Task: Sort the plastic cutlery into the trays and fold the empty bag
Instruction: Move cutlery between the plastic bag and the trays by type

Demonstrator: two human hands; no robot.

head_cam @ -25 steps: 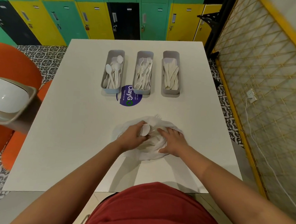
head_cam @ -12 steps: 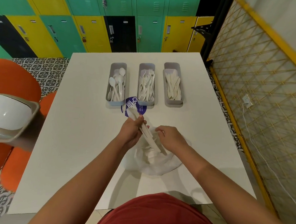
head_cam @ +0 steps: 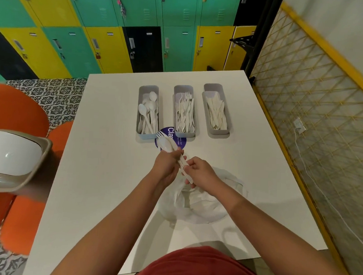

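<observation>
Three grey trays stand in a row at the far side of the white table: the spoon tray (head_cam: 141, 108) on the left, the fork tray (head_cam: 175, 113) in the middle, the knife tray (head_cam: 227, 117) on the right. My left hand (head_cam: 166, 165) grips a bundle of white plastic cutlery (head_cam: 166, 144), a fork and a spoon head sticking out toward the trays. My right hand (head_cam: 201, 173) pinches the handle ends of that bundle. Below both hands lies the crumpled white plastic bag (head_cam: 199, 205), open and flat on the table.
A round purple sticker (head_cam: 181, 140) sits on the table between the spoon and fork trays. An orange chair (head_cam: 10, 112) and a white bin lid (head_cam: 9, 157) are at the left. Lockers line the far wall; a yellow mesh fence runs along the right.
Both hands have come out of the bag and risen toward the trays with a bundle of cutlery. The bag now lies slack behind them.
</observation>
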